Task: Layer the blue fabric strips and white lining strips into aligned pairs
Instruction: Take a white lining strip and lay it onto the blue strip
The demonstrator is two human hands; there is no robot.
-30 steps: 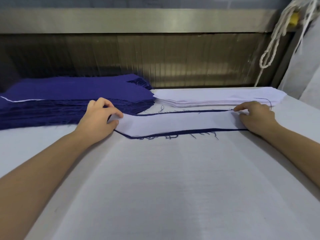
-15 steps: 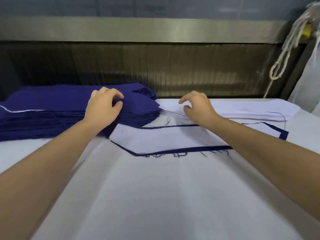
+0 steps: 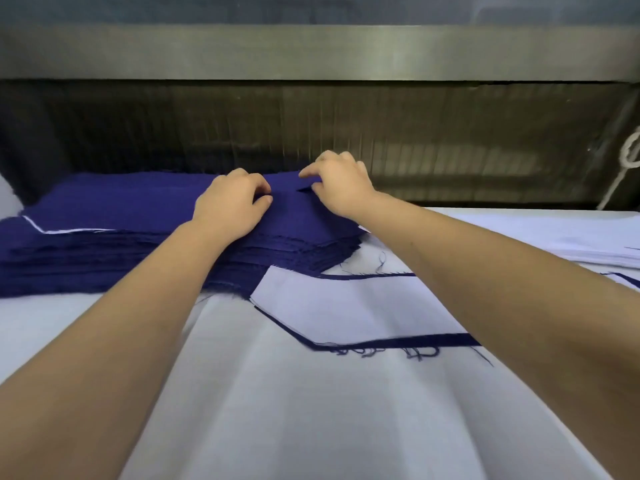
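Partly, the white pile (image 3: 588, 237) at 3 o'clock runs off the edge, and the right arm covers part of the one laid pair (image 3: 346, 306) on the table (image 3: 311, 427). One blue pile (image 3: 121, 230) sits at 10 o'clock. Two hands are on it. The right hand (image 3: 341, 183) pinches up the edge of the top blue strip (image 3: 294, 209). The left hand (image 3: 230, 206) curls just beside it, and its grip is too hidden to tell.
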